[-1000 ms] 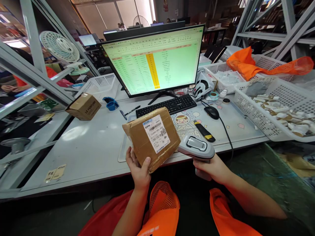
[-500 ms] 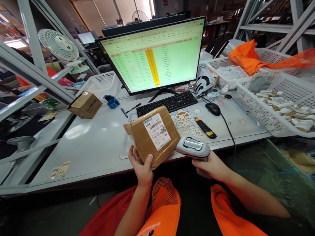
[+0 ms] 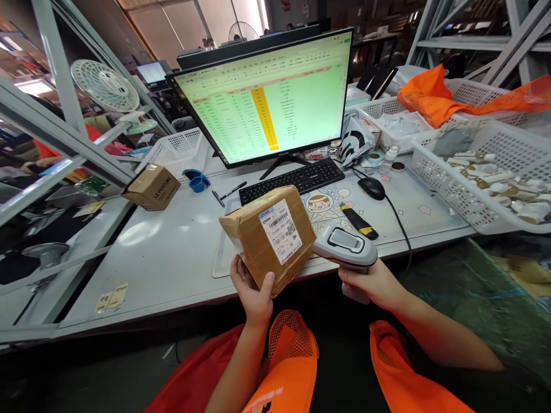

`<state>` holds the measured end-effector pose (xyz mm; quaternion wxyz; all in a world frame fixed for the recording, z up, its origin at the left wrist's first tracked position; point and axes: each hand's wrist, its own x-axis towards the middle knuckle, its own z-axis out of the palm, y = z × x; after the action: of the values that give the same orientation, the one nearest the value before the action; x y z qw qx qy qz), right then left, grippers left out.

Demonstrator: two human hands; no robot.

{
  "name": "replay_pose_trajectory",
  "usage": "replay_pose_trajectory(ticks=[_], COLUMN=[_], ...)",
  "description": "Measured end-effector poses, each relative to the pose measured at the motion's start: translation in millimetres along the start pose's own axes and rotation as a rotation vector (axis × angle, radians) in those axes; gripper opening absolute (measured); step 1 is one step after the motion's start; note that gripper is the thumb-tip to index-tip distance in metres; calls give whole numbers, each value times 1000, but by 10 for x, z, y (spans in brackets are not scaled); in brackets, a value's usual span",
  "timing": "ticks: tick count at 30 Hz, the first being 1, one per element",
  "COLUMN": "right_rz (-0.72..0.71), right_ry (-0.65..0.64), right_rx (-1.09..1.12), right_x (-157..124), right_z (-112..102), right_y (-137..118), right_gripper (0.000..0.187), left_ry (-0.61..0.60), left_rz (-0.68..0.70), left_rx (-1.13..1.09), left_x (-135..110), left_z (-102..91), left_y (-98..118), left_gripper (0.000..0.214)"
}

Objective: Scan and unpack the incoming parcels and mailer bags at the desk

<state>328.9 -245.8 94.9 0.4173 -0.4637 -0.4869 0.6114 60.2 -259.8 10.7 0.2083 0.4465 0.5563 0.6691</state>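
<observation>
My left hand [image 3: 253, 289] is closed on the lower corner of a brown taped parcel [image 3: 253, 238], held tilted above the table's front edge. A white shipping label [image 3: 281, 230] with barcodes faces up on it. My right hand [image 3: 371, 284] grips the handle of a grey barcode scanner [image 3: 346, 244], whose head points left and sits right beside the parcel's right side.
On the grey table [image 3: 163, 258] stand a monitor [image 3: 269, 97] with a green spreadsheet, a black keyboard [image 3: 291, 180], a mouse [image 3: 372, 187], a yellow-black utility knife [image 3: 358, 221] and a small cardboard box [image 3: 152, 187]. White baskets [image 3: 473, 189] with small items fill the right. Metal rack posts [image 3: 55, 63] stand at the left.
The parcel and the scanner have shifted slightly right and the parcel has turned a little, its label now nearer the scanner head. Both hands keep their grips.
</observation>
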Motion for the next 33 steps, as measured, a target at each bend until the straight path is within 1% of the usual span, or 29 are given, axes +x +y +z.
replay_pose_trajectory(ticks=[3,6,13,16,19,25,33], right_rz=[-46,-63,-7,-21,-37,-26,3], right_ry=[8,20,28,26,18,1,4], right_rx=[-21,-26,-36,-46,-33,-19,7], right_x=[2,-8,-39,-51,-60,-63,-102], right_z=[22,28,-3,-14,-26,-52,-59], right_y=[-26,-29,-1,0,8,31,8], right_gripper=[58,63,63,63,59,52,42], left_ry=[-4,-10,-21,-34,-49,-62,-73], left_rz=[23,34,47,40,26,-18,-4], left_rx=[15,24,41,43,36,5,-2], left_x=[-49,-70,-65,-57,-37,37,80], left_z=[37,59,52,40,20,-30,-60], left_y=[55,80,82,77,66,37,43], left_gripper=[93,94,94,95,97,101,99])
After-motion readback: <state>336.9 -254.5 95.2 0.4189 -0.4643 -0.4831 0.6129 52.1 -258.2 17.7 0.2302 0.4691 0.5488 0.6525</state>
